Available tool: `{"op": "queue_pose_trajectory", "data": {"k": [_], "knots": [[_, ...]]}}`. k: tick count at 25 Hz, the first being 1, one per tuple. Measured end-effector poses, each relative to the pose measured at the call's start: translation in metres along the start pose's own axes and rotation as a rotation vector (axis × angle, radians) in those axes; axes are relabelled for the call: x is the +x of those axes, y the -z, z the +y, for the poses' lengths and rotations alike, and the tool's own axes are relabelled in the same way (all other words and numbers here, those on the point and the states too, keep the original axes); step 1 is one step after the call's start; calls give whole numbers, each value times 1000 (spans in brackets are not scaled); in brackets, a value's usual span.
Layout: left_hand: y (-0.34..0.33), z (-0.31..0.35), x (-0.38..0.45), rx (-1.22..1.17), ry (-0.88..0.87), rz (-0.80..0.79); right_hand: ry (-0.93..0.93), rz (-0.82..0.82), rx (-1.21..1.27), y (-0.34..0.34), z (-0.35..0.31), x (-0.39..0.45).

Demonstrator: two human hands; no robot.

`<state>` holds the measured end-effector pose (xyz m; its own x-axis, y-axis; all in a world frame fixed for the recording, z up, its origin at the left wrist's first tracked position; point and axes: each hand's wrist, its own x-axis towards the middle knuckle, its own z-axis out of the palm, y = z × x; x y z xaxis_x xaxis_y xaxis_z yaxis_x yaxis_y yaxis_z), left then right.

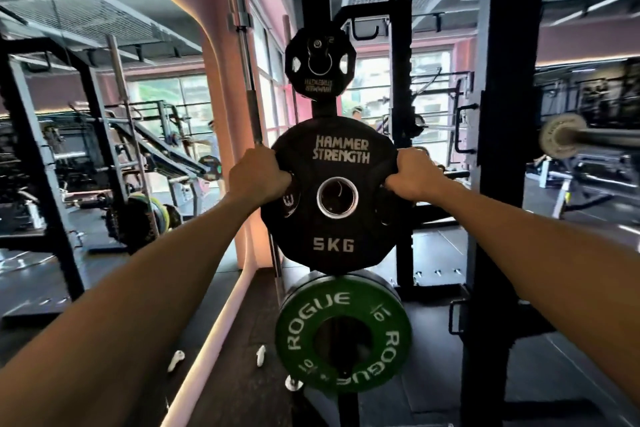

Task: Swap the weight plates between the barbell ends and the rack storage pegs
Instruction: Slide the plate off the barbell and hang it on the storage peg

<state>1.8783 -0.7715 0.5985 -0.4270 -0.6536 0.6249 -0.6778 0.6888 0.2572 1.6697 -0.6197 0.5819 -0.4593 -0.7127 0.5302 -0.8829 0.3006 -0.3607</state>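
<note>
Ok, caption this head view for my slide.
Both hands, left hand and right hand, grip a black 5 kg plate above a green plate.

Black 5KG plate [334, 198] upright, betw. small black plate [320, 62] & green Rogue plate [343, 333].

Both arms outstretched, left grip [258, 174] and right grip [417, 174] clenched

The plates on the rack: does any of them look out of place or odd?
Only the small black plate at the top: its Hammer Strength lettering is upside down. The black 5 kg plate, held by both hands, reads upright; the green Rogue plate below looks normal.
</note>
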Motion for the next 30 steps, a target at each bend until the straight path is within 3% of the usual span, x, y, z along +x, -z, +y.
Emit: {"op": "queue_pose_trajectory", "data": {"k": [7, 21, 30], "knots": [[-26, -9, -2, -64, -18, -27, -58, 24, -36, -18, 6, -3], [-126, -32, 75, -56, 67, -87, -133, -64, -5, -111, 54, 90], [-193, -56, 110, -107, 46, -69, -192, -37, 10, -169, 76, 136]]}}
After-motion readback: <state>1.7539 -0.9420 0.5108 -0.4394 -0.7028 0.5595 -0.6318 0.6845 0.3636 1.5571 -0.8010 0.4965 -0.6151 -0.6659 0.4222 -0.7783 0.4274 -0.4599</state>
